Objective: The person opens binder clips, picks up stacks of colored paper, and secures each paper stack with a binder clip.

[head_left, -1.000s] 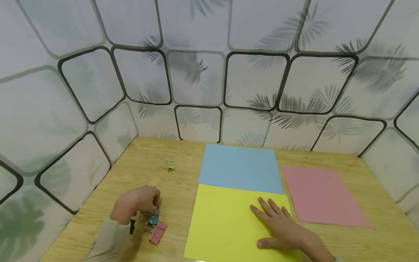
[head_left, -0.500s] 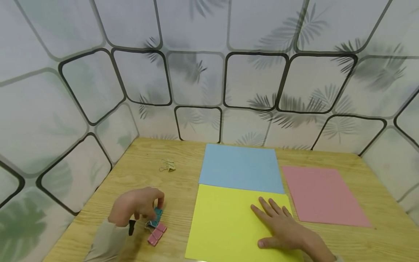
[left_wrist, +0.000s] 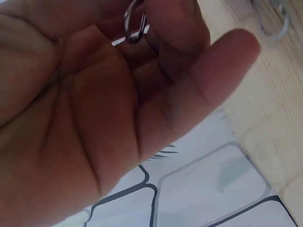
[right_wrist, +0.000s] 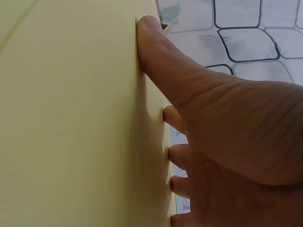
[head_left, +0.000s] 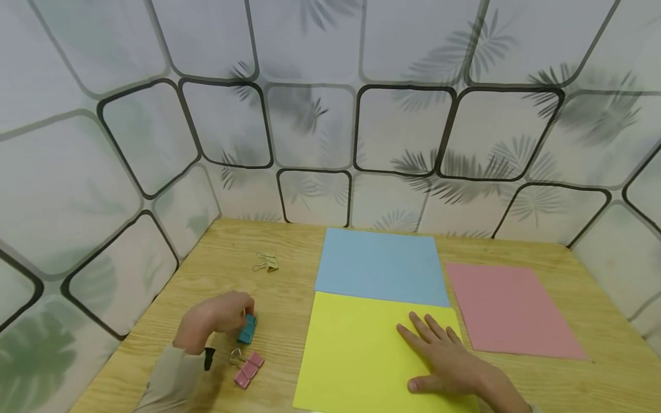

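My left hand (head_left: pixel 219 315) pinches a blue binder clip (head_left: pixel 247 330) between curled fingers, just behind a pink binder clip (head_left: pixel 249 370) lying on the wooden table. In the left wrist view a wire handle (left_wrist: pixel 135 21) of the clip shows between the fingers of the left hand (left_wrist: pixel 142 71); its body is hidden there. Fingers spread, my right hand (head_left: pixel 444 358) rests on the right part of a yellow sheet (head_left: pixel 356 350). The right wrist view has the thumb and fingertips of the right hand (right_wrist: pixel 222 123) against the yellow sheet (right_wrist: pixel 71 118).
A blue sheet (head_left: pixel 382 267) adjoins the yellow sheet's far edge. To the right lies a pink sheet (head_left: pixel 516 310). A pale yellow binder clip (head_left: pixel 268 263) sits at the back left of the table (head_left: pixel 289 246). Patterned walls (head_left: pixel 315 126) enclose the back and sides.
My left fingers have taken hold of the blue binder clip and drawn it away from the pink one, toward the back of the table. The right hand has stayed in place.
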A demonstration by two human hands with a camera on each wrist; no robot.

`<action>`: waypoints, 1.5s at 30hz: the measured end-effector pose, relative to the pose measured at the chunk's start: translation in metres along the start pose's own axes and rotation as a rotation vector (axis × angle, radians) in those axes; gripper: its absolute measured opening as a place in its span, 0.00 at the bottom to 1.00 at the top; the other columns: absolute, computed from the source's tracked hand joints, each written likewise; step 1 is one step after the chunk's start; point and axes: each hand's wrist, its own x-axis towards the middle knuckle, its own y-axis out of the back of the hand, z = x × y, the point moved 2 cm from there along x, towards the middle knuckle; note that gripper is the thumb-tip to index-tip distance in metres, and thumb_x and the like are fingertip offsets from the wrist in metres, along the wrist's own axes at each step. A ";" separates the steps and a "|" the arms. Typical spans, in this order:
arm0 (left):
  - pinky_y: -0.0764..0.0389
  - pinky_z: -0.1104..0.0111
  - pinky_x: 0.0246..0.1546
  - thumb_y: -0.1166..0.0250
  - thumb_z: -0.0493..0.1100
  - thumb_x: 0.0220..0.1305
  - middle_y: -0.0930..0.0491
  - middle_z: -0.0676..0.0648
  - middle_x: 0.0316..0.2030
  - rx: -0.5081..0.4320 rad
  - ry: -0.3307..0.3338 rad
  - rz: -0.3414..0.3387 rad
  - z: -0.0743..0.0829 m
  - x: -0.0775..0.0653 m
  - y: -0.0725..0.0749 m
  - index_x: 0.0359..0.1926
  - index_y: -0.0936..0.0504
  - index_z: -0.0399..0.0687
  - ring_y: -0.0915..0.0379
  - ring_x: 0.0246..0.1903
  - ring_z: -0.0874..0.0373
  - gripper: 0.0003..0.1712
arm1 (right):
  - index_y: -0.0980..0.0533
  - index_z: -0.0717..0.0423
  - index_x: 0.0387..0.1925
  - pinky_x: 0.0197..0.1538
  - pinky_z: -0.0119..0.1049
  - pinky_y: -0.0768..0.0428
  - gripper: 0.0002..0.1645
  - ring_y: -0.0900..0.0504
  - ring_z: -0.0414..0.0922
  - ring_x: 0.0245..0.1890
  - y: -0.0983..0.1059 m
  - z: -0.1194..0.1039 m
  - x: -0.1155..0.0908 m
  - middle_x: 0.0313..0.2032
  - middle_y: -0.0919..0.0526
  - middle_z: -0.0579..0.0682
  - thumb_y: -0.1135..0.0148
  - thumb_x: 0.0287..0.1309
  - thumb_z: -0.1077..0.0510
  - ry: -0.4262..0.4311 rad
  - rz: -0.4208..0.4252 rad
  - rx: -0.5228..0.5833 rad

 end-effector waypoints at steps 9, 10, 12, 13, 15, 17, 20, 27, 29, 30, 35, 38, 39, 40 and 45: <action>0.28 0.62 0.31 0.40 0.29 0.64 0.21 0.39 0.43 -0.083 0.052 0.066 -0.006 0.001 0.000 0.45 0.24 0.34 0.31 0.31 0.54 0.09 | 0.46 0.57 0.77 0.57 0.81 0.50 0.58 0.55 0.75 0.72 0.002 0.000 -0.003 0.75 0.54 0.70 0.37 0.57 0.31 0.008 0.003 -0.007; 0.29 0.62 0.31 0.39 0.29 0.65 0.21 0.39 0.43 -0.099 0.058 0.067 -0.007 0.001 0.000 0.46 0.24 0.34 0.32 0.30 0.54 0.09 | 0.46 0.57 0.77 0.57 0.81 0.49 0.57 0.54 0.75 0.71 0.003 0.001 -0.003 0.75 0.54 0.70 0.37 0.57 0.31 0.011 0.001 -0.013; 0.30 0.63 0.29 0.40 0.30 0.66 0.21 0.41 0.41 -0.121 0.057 0.062 -0.009 -0.001 0.001 0.48 0.25 0.35 0.33 0.28 0.55 0.10 | 0.46 0.57 0.77 0.56 0.81 0.48 0.57 0.53 0.75 0.71 0.004 0.002 -0.002 0.75 0.53 0.70 0.37 0.58 0.31 0.019 -0.008 -0.020; 0.30 0.63 0.29 0.40 0.30 0.66 0.22 0.42 0.40 -0.129 0.059 0.061 -0.010 -0.002 0.001 0.48 0.25 0.35 0.33 0.27 0.55 0.11 | 0.46 0.57 0.77 0.56 0.81 0.47 0.56 0.52 0.75 0.71 0.005 0.002 0.000 0.75 0.53 0.70 0.38 0.59 0.31 0.023 -0.015 -0.023; 0.29 0.63 0.29 0.39 0.31 0.66 0.22 0.44 0.37 -0.138 0.062 0.058 -0.012 -0.004 0.002 0.48 0.26 0.35 0.32 0.26 0.55 0.11 | 0.45 0.56 0.76 0.56 0.82 0.46 0.55 0.51 0.74 0.71 0.007 0.004 0.003 0.75 0.52 0.69 0.38 0.60 0.32 0.027 -0.040 -0.008; 0.30 0.63 0.29 0.39 0.34 0.66 0.24 0.46 0.34 -0.118 0.070 0.064 -0.014 -0.007 0.003 0.45 0.25 0.37 0.33 0.26 0.56 0.08 | 0.43 0.56 0.76 0.54 0.81 0.43 0.51 0.50 0.74 0.71 0.009 0.006 0.007 0.74 0.51 0.69 0.37 0.61 0.36 0.029 -0.070 0.032; 0.31 0.64 0.26 0.38 0.38 0.68 0.26 0.47 0.28 -0.115 0.122 0.054 -0.018 -0.012 0.002 0.37 0.25 0.40 0.35 0.23 0.56 0.06 | 0.37 0.53 0.73 0.49 0.76 0.34 0.43 0.46 0.72 0.69 0.016 0.009 0.014 0.73 0.47 0.67 0.33 0.60 0.47 0.013 -0.112 0.090; 0.37 0.68 0.22 0.43 0.40 0.73 0.34 0.50 0.20 -0.168 0.126 -0.010 -0.019 -0.013 -0.002 0.26 0.28 0.42 0.43 0.17 0.59 0.14 | 0.26 0.50 0.59 0.43 0.53 0.26 0.35 0.37 0.62 0.59 0.031 0.010 0.024 0.62 0.35 0.59 0.30 0.47 0.69 -0.059 -0.079 0.135; 0.38 0.68 0.23 0.43 0.38 0.72 0.36 0.51 0.19 -0.153 0.085 0.011 -0.018 -0.012 0.000 0.24 0.29 0.43 0.44 0.18 0.60 0.16 | 0.26 0.52 0.57 0.44 0.53 0.26 0.34 0.35 0.60 0.57 0.032 0.008 0.023 0.59 0.34 0.58 0.28 0.45 0.69 -0.103 -0.041 0.132; 0.38 0.68 0.23 0.43 0.38 0.72 0.36 0.51 0.19 -0.135 0.066 0.024 -0.018 -0.011 0.001 0.23 0.30 0.44 0.44 0.18 0.60 0.16 | 0.26 0.53 0.56 0.45 0.53 0.25 0.34 0.34 0.59 0.56 0.032 0.008 0.023 0.57 0.33 0.58 0.27 0.45 0.68 -0.132 -0.019 0.127; 0.38 0.67 0.25 0.43 0.38 0.71 0.35 0.51 0.20 -0.117 0.036 0.038 -0.020 -0.011 0.004 0.25 0.28 0.44 0.42 0.21 0.58 0.14 | 0.28 0.57 0.55 0.41 0.56 0.25 0.39 0.30 0.58 0.49 0.030 0.008 0.021 0.49 0.31 0.60 0.19 0.41 0.58 -0.269 0.060 0.041; 0.38 0.66 0.25 0.46 0.38 0.73 0.35 0.50 0.22 -0.175 0.038 0.009 -0.023 -0.010 0.004 0.28 0.29 0.42 0.43 0.21 0.57 0.13 | 0.29 0.60 0.56 0.40 0.58 0.25 0.45 0.30 0.59 0.46 0.032 0.013 0.019 0.47 0.31 0.63 0.16 0.37 0.50 -0.321 0.077 -0.033; 0.39 0.65 0.26 0.47 0.38 0.74 0.35 0.49 0.22 -0.206 0.038 0.002 -0.024 -0.010 0.004 0.28 0.30 0.41 0.43 0.21 0.57 0.13 | 0.30 0.61 0.57 0.40 0.58 0.25 0.47 0.29 0.60 0.46 0.033 0.014 0.019 0.48 0.30 0.64 0.16 0.36 0.47 -0.334 0.079 -0.060; 0.39 0.65 0.26 0.49 0.39 0.76 0.36 0.49 0.22 -0.242 0.034 -0.009 -0.025 -0.010 0.004 0.29 0.30 0.41 0.44 0.21 0.57 0.14 | 0.30 0.61 0.57 0.40 0.59 0.25 0.50 0.29 0.61 0.46 0.034 0.016 0.018 0.48 0.30 0.65 0.16 0.35 0.44 -0.346 0.080 -0.083; 0.35 0.66 0.27 0.57 0.45 0.81 0.34 0.47 0.25 -0.522 -0.037 -0.103 -0.035 -0.005 0.004 0.32 0.35 0.38 0.42 0.23 0.57 0.19 | 0.31 0.60 0.59 0.43 0.60 0.26 0.56 0.27 0.62 0.44 0.040 0.022 0.014 0.46 0.29 0.67 0.18 0.33 0.35 -0.363 0.084 -0.169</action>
